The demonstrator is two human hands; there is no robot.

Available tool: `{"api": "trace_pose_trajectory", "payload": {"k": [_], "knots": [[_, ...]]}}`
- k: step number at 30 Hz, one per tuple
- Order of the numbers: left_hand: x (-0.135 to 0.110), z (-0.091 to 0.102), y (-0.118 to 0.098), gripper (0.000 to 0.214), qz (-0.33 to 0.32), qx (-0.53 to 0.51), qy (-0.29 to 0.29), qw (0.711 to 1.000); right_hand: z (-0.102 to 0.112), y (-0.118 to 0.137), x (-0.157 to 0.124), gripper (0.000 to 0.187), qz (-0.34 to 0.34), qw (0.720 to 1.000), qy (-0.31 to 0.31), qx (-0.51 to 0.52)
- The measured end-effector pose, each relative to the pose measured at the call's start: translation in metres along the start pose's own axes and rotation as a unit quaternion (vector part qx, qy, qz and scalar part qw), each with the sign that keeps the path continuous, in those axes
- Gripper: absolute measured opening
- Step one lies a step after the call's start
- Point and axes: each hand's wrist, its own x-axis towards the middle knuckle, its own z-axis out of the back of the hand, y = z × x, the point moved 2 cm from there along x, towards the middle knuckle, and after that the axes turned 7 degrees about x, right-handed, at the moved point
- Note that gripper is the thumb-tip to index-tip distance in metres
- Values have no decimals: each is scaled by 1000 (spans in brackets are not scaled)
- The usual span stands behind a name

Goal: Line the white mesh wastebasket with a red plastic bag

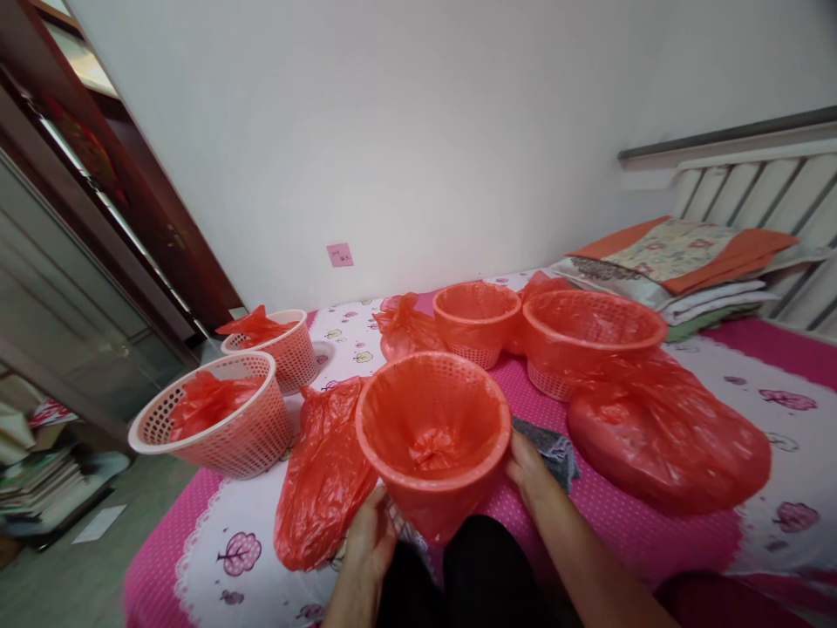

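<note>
The left hand (376, 530) is cupped against the lower near side of a round plastic basket (434, 483); the right hand (523, 467) grasps its opposite side, fingers partly hidden behind it; the basket sits between the two palms, mouth up, with a red plastic bag (435, 401) lining it and folded over the rim. Even, light pressure from both palms would probably keep the thin film from slipping or tearing, and a level rim should hold the fold in place. Just left of the left hand lies a crumpled red bag (320, 488); right beside the right hand is a grey cloth (549, 452), with a bulging red bag (670, 445) farther right; sideways room looks tight, and lifting seems the freer path.
</note>
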Motion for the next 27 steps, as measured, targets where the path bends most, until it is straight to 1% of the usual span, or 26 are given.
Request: {"api": "trace_pose_trajectory", "payload": {"k": [2, 5, 7, 10, 12, 14, 17, 19, 21, 23, 25, 27], "knots": [[5, 3, 4, 14, 19, 4, -5, 1000, -5, -4, -2, 8, -25, 1000, 14, 12], [9, 7, 7, 16, 23, 6, -4, 1000, -8, -8, -4, 11, -57, 998, 26, 32], [9, 7, 6, 16, 25, 10, -4, 1000, -6, -8, -4, 10, -59, 997, 20, 41], [3, 6, 5, 15, 38, 7, 1, 999, 1, -4, -5, 4, -47, 998, -7, 44], [-6, 5, 6, 13, 31, -17, 25, 999, 8, 0, -9, 5, -37, 998, -22, 44], [-17, 5, 10, 10, 24, -51, 66, 996, 16, 3, -18, 9, -38, 998, -30, 45], [-33, 9, 22, 6, 48, -89, 112, 989, 27, -2, -40, 13, -84, 995, -26, 42], [-38, 13, 30, 7, 71, -105, 122, 984, 32, -8, -56, 12, -114, 993, -2, 39], [-38, 17, 36, 12, 82, -118, 117, 983, 34, -12, -67, 14, -111, 992, 33, 46], [-35, 19, 38, 16, 81, -121, 99, 984, 38, -15, -72, 15, -98, 992, 43, 59], [-29, 19, 38, 19, 73, -122, 73, 987, 42, -16, -70, 10, -92, 993, 20, 71], [-24, 19, 38, 20, 62, -127, 49, 989, 47, -17, -66, 11, -92, 993, -19, 77]]}}
